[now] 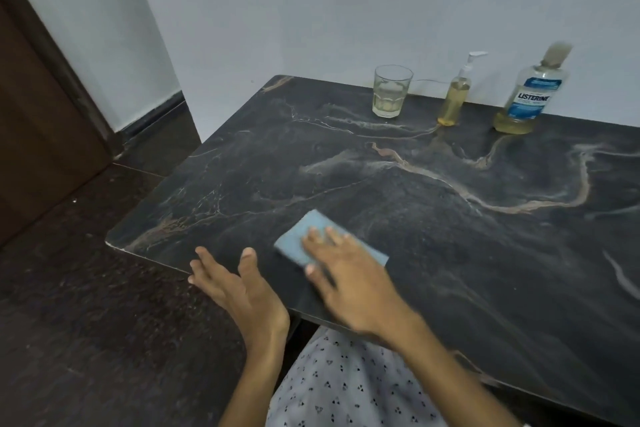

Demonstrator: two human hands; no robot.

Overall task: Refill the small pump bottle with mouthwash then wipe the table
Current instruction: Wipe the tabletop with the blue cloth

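Note:
A folded blue cloth point(300, 234) lies on the dark marble table point(433, 225) near its front edge. My right hand point(346, 270) presses flat on the cloth with straight fingers. My left hand point(235, 284) hovers open at the table's front edge, left of the cloth, holding nothing. At the back of the table stand the small pump bottle point(454, 97), filled with yellow liquid and with its white pump on, and the big Listerine mouthwash bottle point(530, 97), capped and holding a little yellow liquid.
A clear drinking glass point(390, 91) with a little liquid stands at the back, left of the pump bottle. A pale wall point(346, 10) runs behind the table. A dark floor point(86, 322) and a brown door point(34, 121) lie to the left.

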